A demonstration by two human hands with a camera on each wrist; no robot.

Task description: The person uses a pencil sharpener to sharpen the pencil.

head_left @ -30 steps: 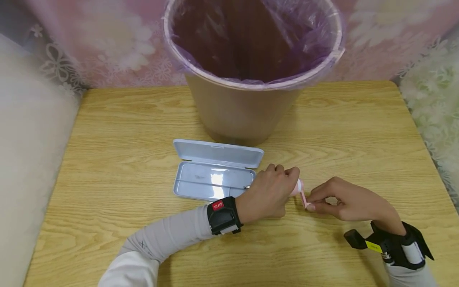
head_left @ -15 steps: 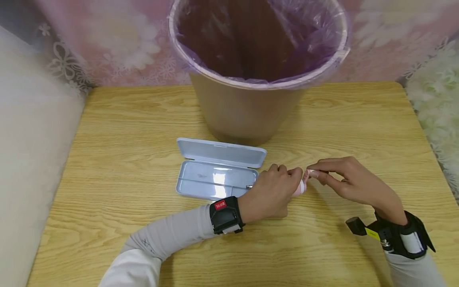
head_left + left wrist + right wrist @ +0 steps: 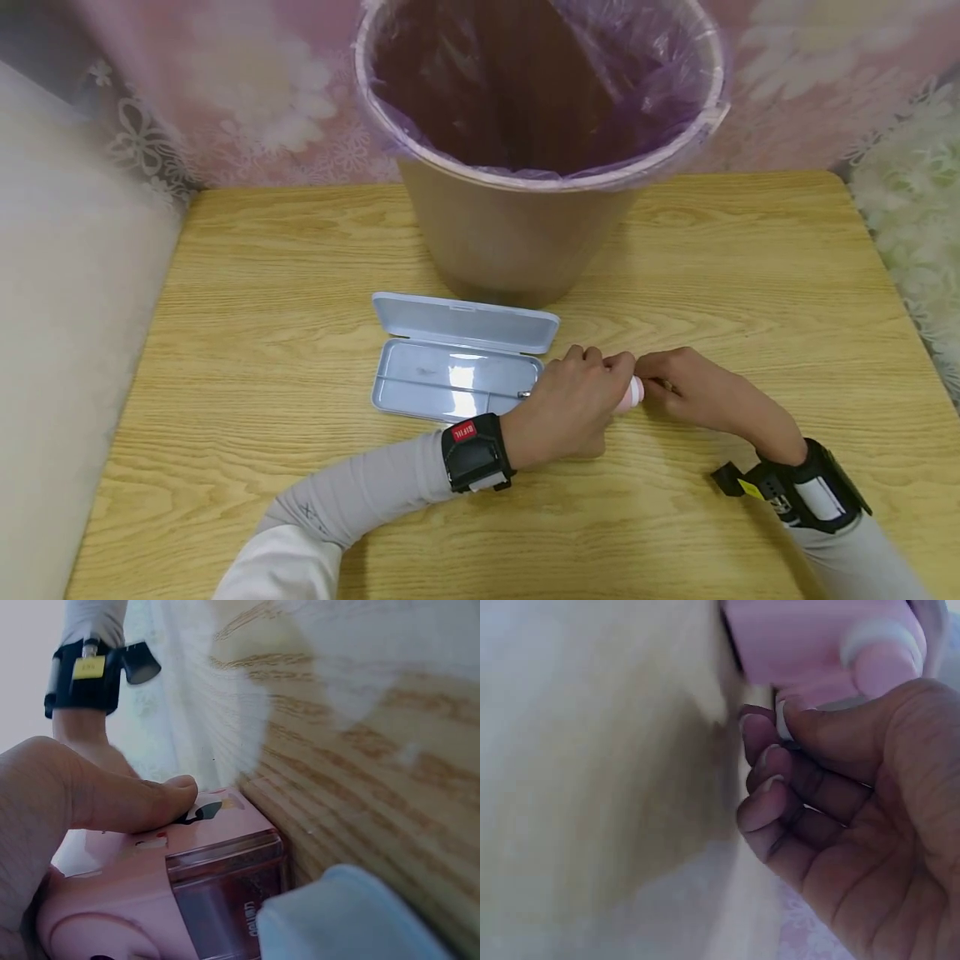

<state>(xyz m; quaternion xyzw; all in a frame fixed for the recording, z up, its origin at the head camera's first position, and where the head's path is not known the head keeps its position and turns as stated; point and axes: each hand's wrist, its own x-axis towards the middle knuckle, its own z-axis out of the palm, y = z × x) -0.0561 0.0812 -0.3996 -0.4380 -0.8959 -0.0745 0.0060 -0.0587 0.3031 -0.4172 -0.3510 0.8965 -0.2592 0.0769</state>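
A pink crank pencil sharpener (image 3: 232,836) with a clear dark shavings drawer stands on the table. My left hand (image 3: 566,404) grips its body from above, the thumb lying along the top in the left wrist view. In the head view that hand hides most of the sharpener. My right hand (image 3: 705,392) pinches the small white knob (image 3: 783,720) at the end of the pink crank handle (image 3: 821,691), its other fingers curled below. Left of the sharpener lies a light blue pencil case (image 3: 416,387), lid up, with a small metal-looking tip (image 3: 523,394) showing beside my left hand.
Behind the pencil case stands a large bin (image 3: 517,237) lined with a purple plastic bag (image 3: 652,104). The wooden table (image 3: 270,317) meets a flowered pink backdrop (image 3: 300,125) at the back and pale sides left and right.
My right hand has carried the crank knob round, from low in front of the sharpener, up to its far side, and now close against its end. The left hand stays put on the sharpener.
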